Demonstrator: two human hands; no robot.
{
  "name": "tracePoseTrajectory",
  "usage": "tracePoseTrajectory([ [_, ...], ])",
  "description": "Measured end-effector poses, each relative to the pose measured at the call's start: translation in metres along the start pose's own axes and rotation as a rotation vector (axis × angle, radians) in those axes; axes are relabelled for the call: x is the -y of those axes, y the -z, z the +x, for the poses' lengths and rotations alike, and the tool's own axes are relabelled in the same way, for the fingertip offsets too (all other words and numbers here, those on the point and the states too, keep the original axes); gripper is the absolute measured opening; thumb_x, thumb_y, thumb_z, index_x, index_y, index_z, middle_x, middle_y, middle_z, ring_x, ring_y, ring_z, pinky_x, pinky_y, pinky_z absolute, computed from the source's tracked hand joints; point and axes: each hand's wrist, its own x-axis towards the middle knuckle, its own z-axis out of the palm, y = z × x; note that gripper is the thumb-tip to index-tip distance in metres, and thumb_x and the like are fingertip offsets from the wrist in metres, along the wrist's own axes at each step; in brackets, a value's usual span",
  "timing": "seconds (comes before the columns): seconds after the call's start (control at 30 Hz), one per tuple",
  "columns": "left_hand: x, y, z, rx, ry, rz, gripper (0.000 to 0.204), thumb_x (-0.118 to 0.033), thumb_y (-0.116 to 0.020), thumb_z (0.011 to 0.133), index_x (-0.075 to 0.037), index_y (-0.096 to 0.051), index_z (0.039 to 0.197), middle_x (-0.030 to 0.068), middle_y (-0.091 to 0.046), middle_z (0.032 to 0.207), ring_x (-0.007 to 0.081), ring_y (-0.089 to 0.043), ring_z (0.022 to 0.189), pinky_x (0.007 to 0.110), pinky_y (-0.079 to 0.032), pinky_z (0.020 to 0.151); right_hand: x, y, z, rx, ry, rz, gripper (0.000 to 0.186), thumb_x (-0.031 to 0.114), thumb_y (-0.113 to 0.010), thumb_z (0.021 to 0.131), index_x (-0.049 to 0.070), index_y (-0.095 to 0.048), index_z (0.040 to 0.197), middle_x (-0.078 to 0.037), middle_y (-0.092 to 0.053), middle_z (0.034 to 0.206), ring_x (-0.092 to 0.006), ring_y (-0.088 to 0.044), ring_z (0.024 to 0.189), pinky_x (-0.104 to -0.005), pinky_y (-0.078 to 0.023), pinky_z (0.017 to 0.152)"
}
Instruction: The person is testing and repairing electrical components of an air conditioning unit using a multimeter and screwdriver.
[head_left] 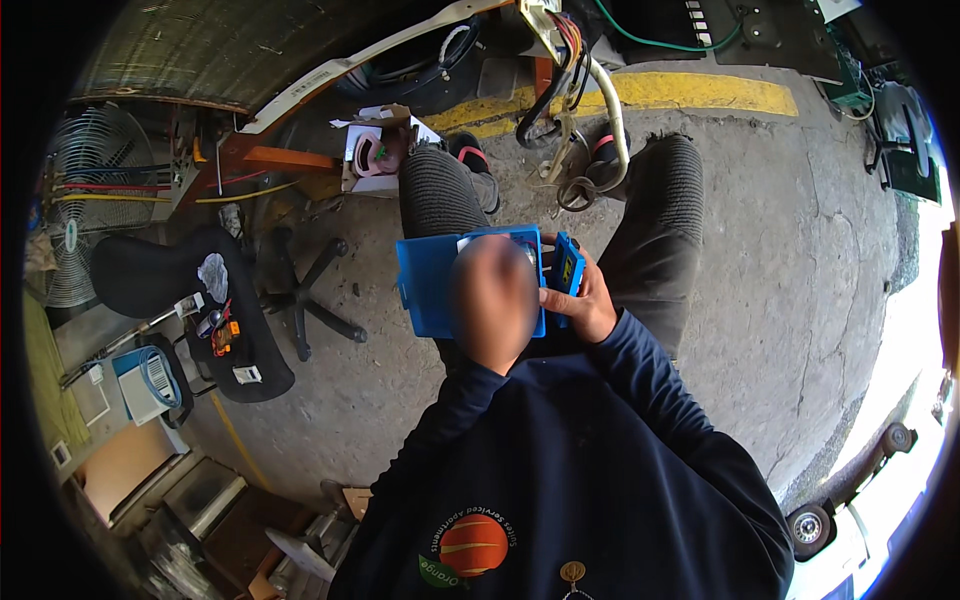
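Note:
A blue plastic case (424, 285) lies opened out over my lap, its flat left half bare. My left hand (492, 300) is over the right half of the case; a blur covers its fingers, so what they hold or touch is hidden. Small pale and shiny bits show in the case just past those fingers. At the right edge of the case, my right hand (590, 302) grips a smaller blue box (567, 268) with a yellow and dark label, thumb on the near side.
Left of me stand a black office chair (245, 345) with tools on its seat and a large fan (95, 200). An open carton (377, 160) sits by my left leg. Ahead, a thick cable and wires (612, 105) hang down to the concrete floor (760, 220).

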Motion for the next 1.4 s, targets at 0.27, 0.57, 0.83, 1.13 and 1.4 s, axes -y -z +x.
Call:
tracePoseTrajectory([
  [0.27,-0.006,0.002,-0.015,-0.071,0.073,-0.335,0.029,-0.009,-0.064,0.100,0.001,-0.056,0.127,0.0148,-0.067,0.109,0.0206,-0.068,0.089,0.030,-0.058,0.071,0.003,0.002,-0.001,-0.004,0.009,-0.104,0.071,0.003,-0.083,0.083,0.002,-0.046,0.144,-0.009,-0.066,0.114,-0.0169,-0.062,0.096,-0.0286,-0.051,0.091],
  [0.57,-0.042,0.053,-0.001,0.080,0.491,-0.857,0.037,-0.033,-0.049,0.108,-0.001,-0.058,0.125,0.0120,-0.062,0.097,0.0159,-0.057,0.067,0.025,-0.041,0.052,0.001,0.001,-0.003,-0.060,-0.008,-0.081,0.071,0.003,-0.082,0.084,0.001,-0.045,0.144,-0.010,-0.066,0.115,-0.0181,-0.063,0.097,-0.0312,-0.050,0.094],
  [0.83,-0.017,0.152,-0.022,0.018,0.339,-0.423,0.033,-0.027,-0.054,0.104,-0.002,-0.067,0.085,0.0041,-0.057,0.064,0.0109,-0.050,0.053,0.025,-0.040,0.051,0.000,0.004,-0.003,-0.088,0.005,0.020,0.070,0.005,-0.078,0.083,-0.003,-0.044,0.143,-0.016,-0.066,0.119,-0.0257,-0.065,0.103,-0.0373,-0.050,0.099],
  [1.13,0.025,0.105,-0.086,0.292,0.727,-0.723,0.069,-0.029,-0.076,0.095,-0.003,-0.041,0.150,0.0045,-0.063,0.080,0.0082,-0.050,0.054,0.022,-0.034,0.045,0.006,-0.052,0.018,-0.055,-0.036,0.008,0.052,0.014,-0.071,0.086,-0.003,-0.052,0.132,-0.015,-0.067,0.112,-0.0255,-0.066,0.094,-0.0377,-0.053,0.092],
  [1.4,0.062,0.102,-0.080,-0.212,0.395,-1.025,0.035,-0.018,-0.076,0.092,-0.005,-0.058,0.119,0.0051,-0.062,0.076,0.0076,-0.040,0.043,0.021,-0.030,0.041,-0.032,-0.082,0.039,0.111,-0.045,-0.151,0.062,0.010,-0.072,0.088,-0.001,-0.045,0.143,-0.018,-0.065,0.121,-0.0257,-0.067,0.095,-0.0376,-0.054,0.089],
])
